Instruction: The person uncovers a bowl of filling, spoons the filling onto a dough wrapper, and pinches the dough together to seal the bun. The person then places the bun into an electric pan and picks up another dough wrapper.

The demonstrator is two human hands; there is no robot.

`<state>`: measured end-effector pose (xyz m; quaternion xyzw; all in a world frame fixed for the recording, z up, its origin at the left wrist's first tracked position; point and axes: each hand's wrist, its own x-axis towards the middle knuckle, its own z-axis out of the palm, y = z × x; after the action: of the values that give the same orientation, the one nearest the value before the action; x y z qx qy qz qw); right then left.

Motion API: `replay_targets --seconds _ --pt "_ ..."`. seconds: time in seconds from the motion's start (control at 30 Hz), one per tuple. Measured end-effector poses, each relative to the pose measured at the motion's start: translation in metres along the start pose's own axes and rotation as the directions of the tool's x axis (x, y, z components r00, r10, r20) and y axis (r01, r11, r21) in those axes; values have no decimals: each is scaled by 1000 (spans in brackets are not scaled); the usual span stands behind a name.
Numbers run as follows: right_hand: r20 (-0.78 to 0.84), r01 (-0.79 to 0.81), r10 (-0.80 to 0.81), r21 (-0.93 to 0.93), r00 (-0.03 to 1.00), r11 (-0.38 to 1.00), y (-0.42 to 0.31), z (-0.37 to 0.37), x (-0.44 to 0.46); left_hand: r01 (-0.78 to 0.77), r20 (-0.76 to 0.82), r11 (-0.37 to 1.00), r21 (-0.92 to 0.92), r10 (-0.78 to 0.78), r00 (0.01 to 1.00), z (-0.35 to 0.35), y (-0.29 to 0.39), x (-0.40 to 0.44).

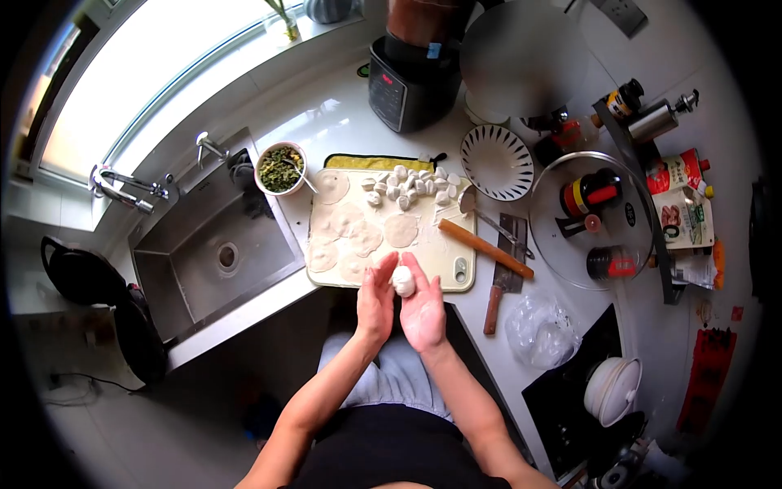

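Note:
A small white dough ball (403, 281) sits between my two hands, over the near edge of the cutting board (456, 236). My left hand (377, 300) cups it from the left, its fingers long and pointing away from me. From the other side my right hand (424, 308) turns its palm up and supports the ball. Flat dough rounds (365, 237) cover the board's left and middle. Behind them lies a heap of small floured dough pieces (399, 191). A wooden rolling pin (486, 248) rests slantwise across the board's right edge.
A bowl of chopped green filling (281, 169) with a spoon stands between board and sink (213, 269). Right of the board are a cleaver (507, 281), a striped plate (497, 163), a glass lid (542, 204) and a plastic bag (543, 332). A white pot (611, 391) stands on the stove.

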<state>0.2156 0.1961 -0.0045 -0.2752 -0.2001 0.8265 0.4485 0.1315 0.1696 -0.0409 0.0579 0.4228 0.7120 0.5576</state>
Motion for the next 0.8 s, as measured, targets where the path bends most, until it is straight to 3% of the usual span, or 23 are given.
replay_targets --seconds 0.07,0.13,0.23,0.37,0.43,0.47,0.53,0.6,0.67,0.73,0.8 --pt "101 86 -63 -238 993 967 9 15 -5 91 -22 947 -308 -103 994 14 15 0" --pt "272 251 -172 -287 947 925 7 24 -7 137 -3 870 -474 -157 988 7 32 1" --pt "58 203 -196 -387 979 900 0 42 -10 114 1 735 -668 -153 988 -8 64 -5" --pt "112 88 -47 -391 993 916 24 66 0 69 -29 684 -726 -131 991 -33 107 -21" --pt "269 266 -92 -737 959 622 45 92 0 0 -35 694 -720 -36 999 -44 135 -35" --pt "355 339 -78 -771 932 538 54 112 -6 -39 -37 696 -717 17 999 -55 150 -43" --pt "611 602 -32 -767 791 224 79 140 -10 -102 -12 669 -736 138 990 -84 174 -59" --pt "684 646 54 -710 728 278 118 168 -17 -206 -55 695 -689 234 971 -120 198 -79" --pt "647 526 200 -732 736 433 166 200 -31 -309 -146 717 -626 281 949 -158 225 -105" --pt "644 491 316 -749 696 444 222 221 -43 -375 -259 779 -502 279 925 -201 251 -135" --pt "567 202 473 -758 675 620 280 249 -61 -436 -369 754 -491 274 888 -243 284 -170"
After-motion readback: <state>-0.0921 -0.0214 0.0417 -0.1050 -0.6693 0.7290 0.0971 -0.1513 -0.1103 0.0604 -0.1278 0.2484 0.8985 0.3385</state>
